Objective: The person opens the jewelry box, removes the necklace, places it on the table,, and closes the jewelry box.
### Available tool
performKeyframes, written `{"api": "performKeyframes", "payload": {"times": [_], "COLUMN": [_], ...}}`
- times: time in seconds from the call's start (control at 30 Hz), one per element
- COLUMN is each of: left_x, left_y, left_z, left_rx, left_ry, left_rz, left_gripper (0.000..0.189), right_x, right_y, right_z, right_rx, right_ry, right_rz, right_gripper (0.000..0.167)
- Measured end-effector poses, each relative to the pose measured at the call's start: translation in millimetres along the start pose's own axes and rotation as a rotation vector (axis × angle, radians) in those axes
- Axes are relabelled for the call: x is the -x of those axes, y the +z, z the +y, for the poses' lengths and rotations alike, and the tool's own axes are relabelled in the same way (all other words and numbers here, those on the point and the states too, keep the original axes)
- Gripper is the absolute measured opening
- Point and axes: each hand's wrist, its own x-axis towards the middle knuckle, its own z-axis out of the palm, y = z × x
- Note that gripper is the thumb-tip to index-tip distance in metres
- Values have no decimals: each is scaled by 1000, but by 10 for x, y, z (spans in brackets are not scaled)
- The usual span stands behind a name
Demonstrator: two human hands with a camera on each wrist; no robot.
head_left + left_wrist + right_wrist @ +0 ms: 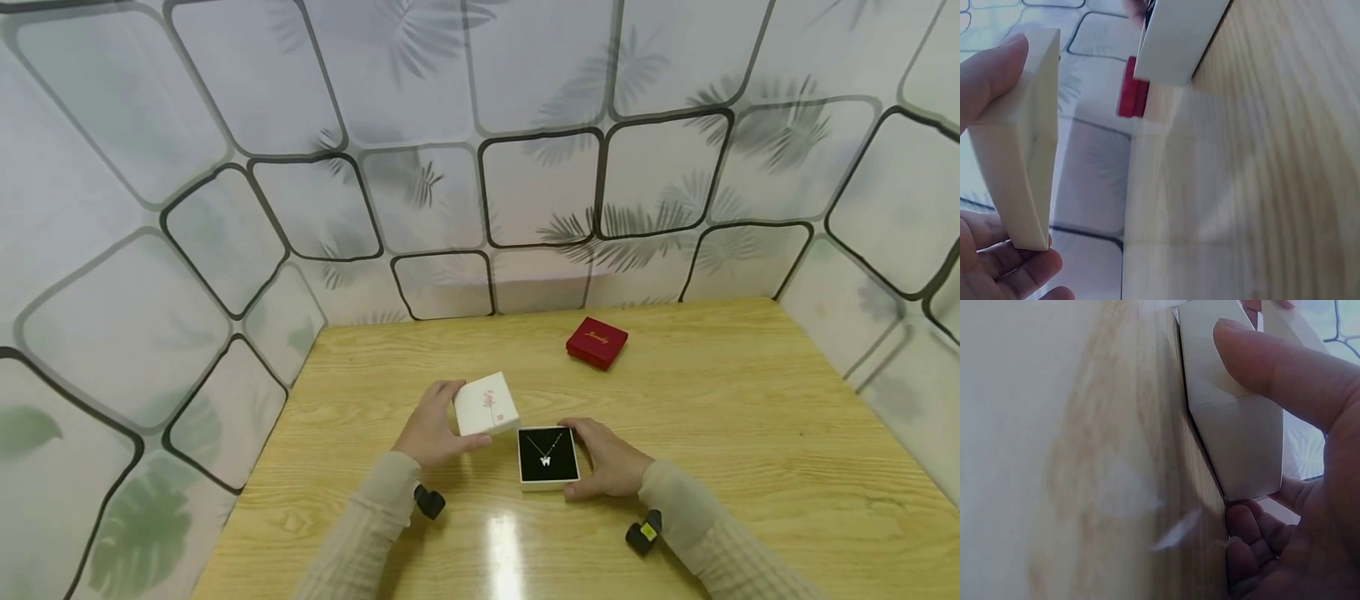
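Observation:
My left hand [437, 429] grips a white box lid [486, 405] with a pink flower print, thumb on one edge and fingers on the opposite one. The lid is tilted above the table, its hollow underside visible in the left wrist view. To its right, a white jewelry box base [550, 486] sits on the table, lined in black. A fine necklace [545, 459] with a small light pendant lies on the lining. My right hand [611, 460] holds the base by its right side, thumb at the near corner and fingers at the far one, as the right wrist view also shows.
A closed red box [597, 342] with gold lettering rests farther back on the wooden table [712, 400]. Patterned fabric [540, 183] stands as a wall along the back and both sides. Dark wrist cameras [643, 533] hang below the sleeves.

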Motion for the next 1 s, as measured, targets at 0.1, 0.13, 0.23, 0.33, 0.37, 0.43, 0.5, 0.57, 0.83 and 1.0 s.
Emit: {"api": "performKeyframes", "payload": {"times": [0.1, 0.13, 0.23, 0.33, 0.37, 0.43, 0.5, 0.57, 0.83, 1.0], "left_x": [5, 6, 6, -1, -4, -12, -19, -22, 8, -13], "left_y": [-69, -92, -154, -213, -230, -261, -288, -315, -430, -471], "left_z": [-53, -71, -131, -209, -239, -303, -371, -434, -613, -707], "left_rx": [-20, -28, -47, -65, -62, -60, -50, -48, -95, -89], "left_ry": [-4, -4, -6, 2, 9, 20, 26, 31, -29, -65], "left_rz": [8, 11, 16, 25, 29, 34, 37, 45, 58, 54], "left_gripper": [104, 105, 104, 103, 102, 101, 100, 99, 99, 99], "right_x": [1, 1, -3, -8, -9, -7, -3, 0, -5, 12], "right_y": [3, 4, 9, 16, 17, 18, 15, 13, 16, 12], "right_z": [-4, -3, 2, 14, 16, 19, 22, 23, 21, -7], "right_rx": [5, 5, 8, 20, 24, 29, 34, 27, 25, 20], "right_ry": [5, 3, -2, -6, -4, -1, -3, 1, -19, -11], "right_rz": [-3, -2, 1, 7, 7, 9, 12, 12, 11, 10], "right_gripper": [99, 99, 100, 100, 100, 100, 100, 100, 100, 99]}}
